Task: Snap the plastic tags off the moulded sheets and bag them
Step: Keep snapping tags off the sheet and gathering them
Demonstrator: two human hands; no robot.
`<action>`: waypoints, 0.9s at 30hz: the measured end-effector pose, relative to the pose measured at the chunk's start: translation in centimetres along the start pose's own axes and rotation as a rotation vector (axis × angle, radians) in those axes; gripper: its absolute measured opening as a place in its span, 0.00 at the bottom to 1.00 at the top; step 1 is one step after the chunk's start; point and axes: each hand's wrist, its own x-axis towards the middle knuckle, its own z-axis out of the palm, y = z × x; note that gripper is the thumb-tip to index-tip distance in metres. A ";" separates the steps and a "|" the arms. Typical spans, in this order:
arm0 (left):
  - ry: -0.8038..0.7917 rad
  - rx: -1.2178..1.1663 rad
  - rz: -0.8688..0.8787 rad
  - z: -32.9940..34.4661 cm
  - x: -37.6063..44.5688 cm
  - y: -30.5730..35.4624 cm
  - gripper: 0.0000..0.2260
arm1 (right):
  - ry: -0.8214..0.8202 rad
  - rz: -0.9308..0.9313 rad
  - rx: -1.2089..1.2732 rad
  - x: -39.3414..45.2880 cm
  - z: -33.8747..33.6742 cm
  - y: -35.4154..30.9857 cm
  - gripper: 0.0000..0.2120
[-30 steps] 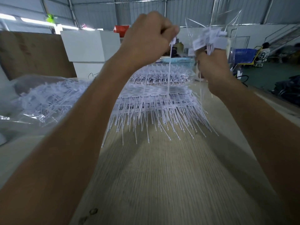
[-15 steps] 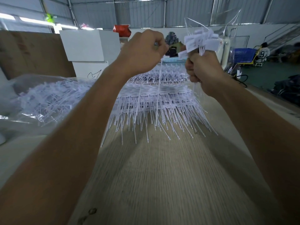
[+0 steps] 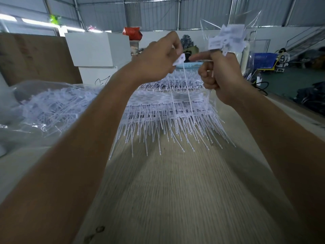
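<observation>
The left hand (image 3: 158, 62) is raised above the table and pinches the flat head of one loose white plastic tag (image 3: 181, 60) between thumb and curled fingers; the tag's thin tail hangs straight down in front of the stack. The right hand (image 3: 221, 74), just beside it, grips a bunch of white plastic tags (image 3: 226, 38) whose printed heads fan out above the fist, with their tails trailing below it; its forefinger points across toward the left hand. A clear plastic bag (image 3: 246, 20) rises behind that bunch; whether the right hand holds it too cannot be told.

Below and beyond both hands lies the stack of white moulded tag sheets (image 3: 168, 110) on the pale woven-grain table (image 3: 175, 199), their thin tails bristling toward the viewer. Both forearms cross the foreground and hide the stack's outer edges. To the left sits a large clear plastic sack of loose white tags (image 3: 52, 106). Behind it stand a brown board (image 3: 31, 55) and a white box-shaped cabinet (image 3: 95, 48) with a red packet (image 3: 132, 33) beyond. A light blue mesh basket (image 3: 190, 64) shows between the hands, and a blue crate (image 3: 262, 59) stands far right.
</observation>
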 end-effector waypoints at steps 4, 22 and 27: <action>0.047 -0.020 0.032 0.1 0.2 0.3 0.05 | -0.100 -0.033 -0.080 -0.7 0.6 -0.6 0.10; 0.147 0.079 -0.036 0.2 0.2 -0.2 0.05 | -0.014 -0.170 -0.148 -1.0 1.3 -0.9 0.06; 0.134 -0.045 -0.017 0.0 -0.1 0.2 0.07 | -0.066 -0.115 -0.001 -1.3 1.8 -1.1 0.07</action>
